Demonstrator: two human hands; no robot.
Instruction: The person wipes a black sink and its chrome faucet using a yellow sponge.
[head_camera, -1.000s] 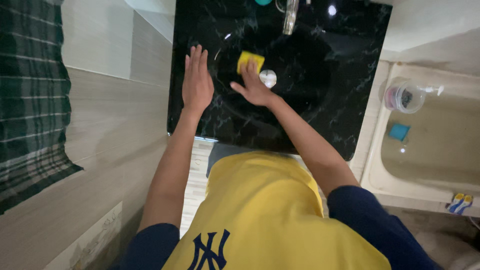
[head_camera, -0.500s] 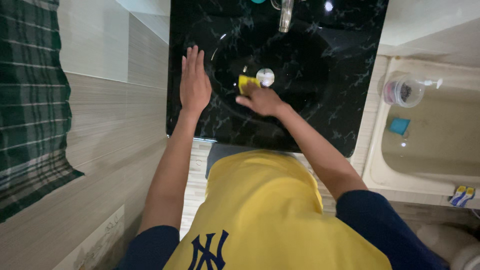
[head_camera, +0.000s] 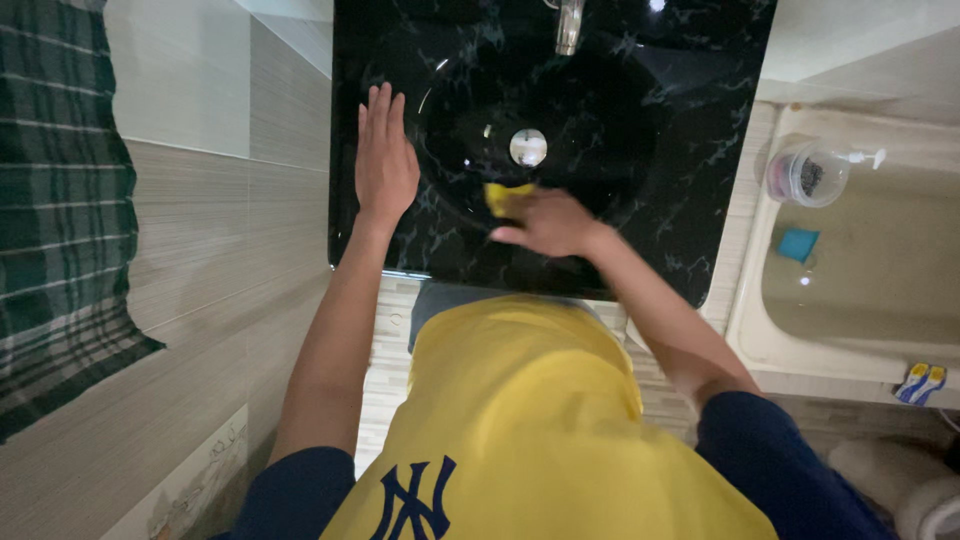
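The right hand (head_camera: 545, 222) presses a soft yellow sponge (head_camera: 503, 196) against the glossy black marbled sink (head_camera: 680, 150), at six o'clock from the round metal drain (head_camera: 528, 147). The left hand (head_camera: 383, 160) lies flat, fingers together, at nine o'clock.

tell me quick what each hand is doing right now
left hand: open, flat on the black sink rim
right hand: closed on the yellow sponge
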